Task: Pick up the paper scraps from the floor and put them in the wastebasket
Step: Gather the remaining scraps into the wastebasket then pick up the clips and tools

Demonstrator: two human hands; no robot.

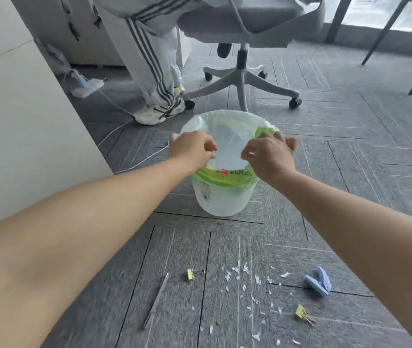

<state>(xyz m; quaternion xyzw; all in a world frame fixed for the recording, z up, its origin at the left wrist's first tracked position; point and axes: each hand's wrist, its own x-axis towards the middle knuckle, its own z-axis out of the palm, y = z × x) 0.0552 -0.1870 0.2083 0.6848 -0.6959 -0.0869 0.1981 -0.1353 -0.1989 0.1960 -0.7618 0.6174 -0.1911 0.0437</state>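
At mid-frame both hands pinch the wastebasket's [221, 194] bag liner [225, 136]: left hand [191, 150] and right hand [269, 156] closed on its rim. Paper scraps [247, 285] litter the floor [350, 146] at lower right.

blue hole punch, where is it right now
In the head view the blue hole punch lies on the floor at lower right, just right of the paper scraps, with a yellow binder clip nearer the camera.

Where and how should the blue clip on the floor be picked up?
Take the blue clip across its closed rear body, coming from straight above. It lies flat on the carpet with its prongs splayed apart towards the far side, so the narrower joined end gives the firmest pinch.
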